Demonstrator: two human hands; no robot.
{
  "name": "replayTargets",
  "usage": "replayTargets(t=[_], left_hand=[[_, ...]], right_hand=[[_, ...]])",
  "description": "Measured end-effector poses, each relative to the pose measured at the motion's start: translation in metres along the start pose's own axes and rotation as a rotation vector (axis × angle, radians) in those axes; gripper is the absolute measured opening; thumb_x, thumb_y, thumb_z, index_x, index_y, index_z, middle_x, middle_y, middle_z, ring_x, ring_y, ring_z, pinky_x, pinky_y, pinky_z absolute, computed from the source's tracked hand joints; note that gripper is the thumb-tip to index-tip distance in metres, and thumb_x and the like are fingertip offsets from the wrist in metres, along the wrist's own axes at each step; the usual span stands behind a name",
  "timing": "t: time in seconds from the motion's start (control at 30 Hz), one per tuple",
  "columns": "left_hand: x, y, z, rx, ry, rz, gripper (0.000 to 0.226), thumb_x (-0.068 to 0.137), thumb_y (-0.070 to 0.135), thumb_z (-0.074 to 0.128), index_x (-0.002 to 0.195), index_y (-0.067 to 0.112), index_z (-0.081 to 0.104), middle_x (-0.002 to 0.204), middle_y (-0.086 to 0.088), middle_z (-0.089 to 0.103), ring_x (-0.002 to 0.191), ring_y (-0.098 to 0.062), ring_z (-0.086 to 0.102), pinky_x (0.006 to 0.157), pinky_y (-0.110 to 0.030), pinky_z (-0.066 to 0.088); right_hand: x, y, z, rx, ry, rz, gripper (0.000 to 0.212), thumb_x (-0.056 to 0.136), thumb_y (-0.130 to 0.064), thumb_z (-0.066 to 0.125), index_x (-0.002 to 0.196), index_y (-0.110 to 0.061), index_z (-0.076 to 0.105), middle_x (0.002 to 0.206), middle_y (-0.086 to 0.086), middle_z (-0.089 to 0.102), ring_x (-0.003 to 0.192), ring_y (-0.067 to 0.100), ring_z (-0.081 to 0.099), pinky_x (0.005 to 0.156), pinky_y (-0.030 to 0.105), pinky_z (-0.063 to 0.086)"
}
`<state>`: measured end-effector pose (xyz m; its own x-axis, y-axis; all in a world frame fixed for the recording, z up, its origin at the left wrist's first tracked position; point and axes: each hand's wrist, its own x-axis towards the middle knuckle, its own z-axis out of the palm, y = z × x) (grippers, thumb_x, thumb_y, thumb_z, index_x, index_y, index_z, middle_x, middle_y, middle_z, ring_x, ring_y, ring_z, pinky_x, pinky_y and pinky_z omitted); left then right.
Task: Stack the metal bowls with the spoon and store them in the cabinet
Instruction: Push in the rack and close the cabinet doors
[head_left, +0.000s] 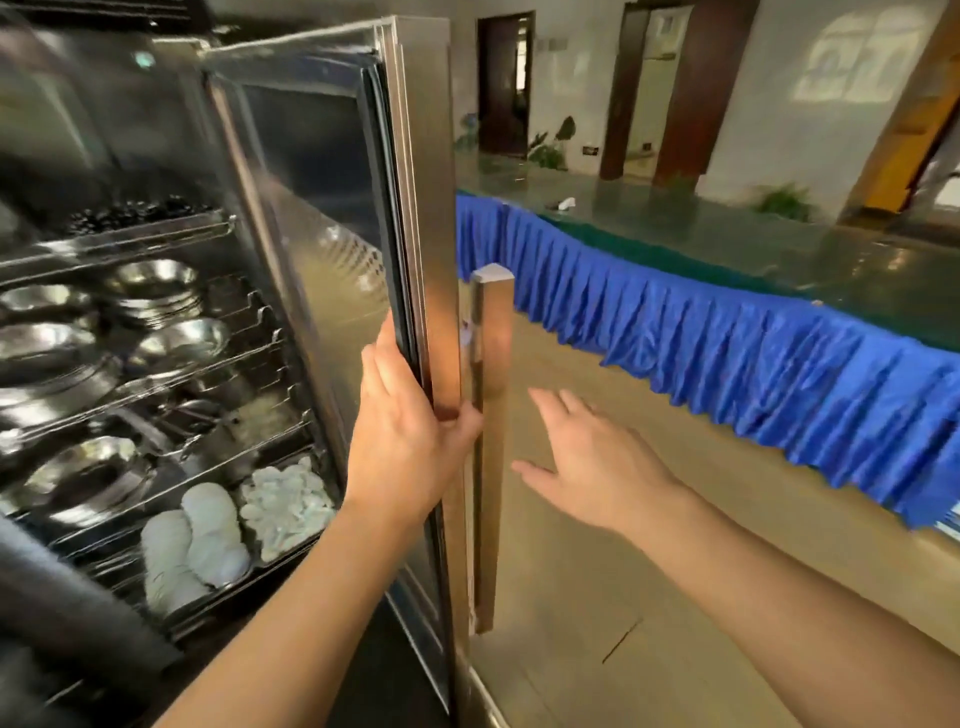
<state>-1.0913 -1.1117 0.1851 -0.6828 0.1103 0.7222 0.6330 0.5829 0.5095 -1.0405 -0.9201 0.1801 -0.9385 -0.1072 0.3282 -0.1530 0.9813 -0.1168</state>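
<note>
The steel cabinet stands open on the left, its door swung out toward me. My left hand grips the free edge of the door, just beside the long vertical handle. To the right of the handle my right hand hovers, fingers spread and holding nothing. Inside, stacks of metal bowls rest on the wire shelves. A lower shelf carries what looks like metal utensils, too blurred to name. No spoon can be made out.
White plates and white spoons fill trays on the bottom shelf. A long counter with a blue pleated skirt runs along the right. Tan floor lies between it and the cabinet. Dark doorways sit at the back.
</note>
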Motion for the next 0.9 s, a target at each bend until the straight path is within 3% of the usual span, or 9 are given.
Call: replayTargets(t=[0.07,0.17,0.27,0.4,0.5,0.6,0.73,0.8,0.9], left_hand=[[-0.014,-0.007,-0.024,0.024,0.003,-0.036,0.088,0.076,0.026,0.073,0.147,0.011,0.024,0.12,-0.003,0.046,0.101,-0.019,0.059,0.077,-0.024,0.053],[-0.033,-0.022,-0.068,0.074,0.045,-0.161,0.076,0.074,0.035,0.072,0.137,0.019,0.034,0.106,0.009,0.051,0.089,-0.006,0.055,0.064,-0.008,0.044],[-0.05,-0.04,-0.107,0.128,0.071,-0.225,0.076,0.074,0.046,0.079,0.134,0.024,0.038,0.108,0.013,0.055,0.091,-0.006,0.06,0.063,-0.006,0.043],[-0.073,-0.069,-0.157,0.226,0.13,-0.36,0.081,0.07,0.059,0.076,0.135,0.033,0.036,0.113,0.022,0.055,0.095,0.002,0.059,0.068,-0.011,0.047],[-0.089,-0.094,-0.187,0.286,0.156,-0.397,0.072,0.073,0.052,0.077,0.132,0.041,0.037,0.114,0.034,0.05,0.104,0.012,0.054,0.07,-0.008,0.044],[-0.1,-0.124,-0.222,0.352,0.213,-0.472,0.071,0.076,0.052,0.072,0.133,0.046,0.03,0.118,0.05,0.038,0.102,0.026,0.045,0.073,-0.006,0.037],[-0.104,-0.173,-0.262,0.395,0.24,-0.548,0.065,0.08,0.055,0.066,0.136,0.044,0.035,0.13,0.021,0.05,0.1,0.005,0.053,0.078,-0.026,0.048],[-0.102,-0.195,-0.279,0.399,0.226,-0.54,0.06,0.084,0.05,0.066,0.135,0.044,0.035,0.132,0.016,0.052,0.1,0.002,0.054,0.078,-0.023,0.045],[-0.096,-0.23,-0.302,0.419,0.226,-0.547,0.058,0.088,0.048,0.062,0.138,0.041,0.033,0.135,0.013,0.053,0.101,0.003,0.053,0.077,-0.017,0.04]], right_hand=[[0.016,-0.018,0.008,0.068,0.005,-0.035,0.081,0.085,-0.06,0.061,0.144,-0.015,0.029,0.129,0.009,0.054,0.108,0.029,0.059,0.075,0.039,0.052],[0.037,-0.062,0.024,0.18,0.0,-0.114,0.065,0.08,-0.062,0.066,0.12,-0.015,0.044,0.108,0.006,0.063,0.091,0.025,0.065,0.064,0.033,0.049],[0.046,-0.108,0.041,0.562,-0.084,-0.101,0.056,0.078,-0.051,0.074,0.12,-0.023,0.048,0.104,-0.004,0.069,0.091,0.016,0.068,0.073,0.035,0.058],[0.052,-0.167,0.065,0.851,-0.182,-0.134,0.046,0.079,-0.039,0.08,0.11,-0.043,0.046,0.09,-0.03,0.06,0.083,-0.008,0.059,0.067,0.005,0.047],[0.059,-0.207,0.078,0.965,-0.302,-0.166,0.052,0.081,-0.037,0.079,0.122,-0.044,0.048,0.109,-0.026,0.062,0.102,-0.002,0.058,0.088,0.025,0.05],[0.072,-0.255,0.091,1.018,-0.432,-0.18,0.039,0.08,-0.037,0.079,0.112,-0.036,0.058,0.112,-0.012,0.068,0.104,0.007,0.063,0.09,0.033,0.052],[0.093,-0.32,0.11,1.052,-0.486,-0.196,0.023,0.08,-0.032,0.08,0.092,-0.018,0.066,0.088,-0.004,0.07,0.08,0.004,0.066,0.074,0.024,0.05],[0.105,-0.348,0.119,1.094,-0.484,-0.242,0.017,0.079,-0.029,0.079,0.079,-0.017,0.068,0.074,-0.007,0.068,0.074,0.005,0.067,0.068,0.024,0.048],[0.126,-0.389,0.132,1.099,-0.474,-0.293,0.016,0.076,-0.037,0.077,0.076,-0.025,0.068,0.071,-0.004,0.069,0.072,0.007,0.068,0.069,0.032,0.052]])
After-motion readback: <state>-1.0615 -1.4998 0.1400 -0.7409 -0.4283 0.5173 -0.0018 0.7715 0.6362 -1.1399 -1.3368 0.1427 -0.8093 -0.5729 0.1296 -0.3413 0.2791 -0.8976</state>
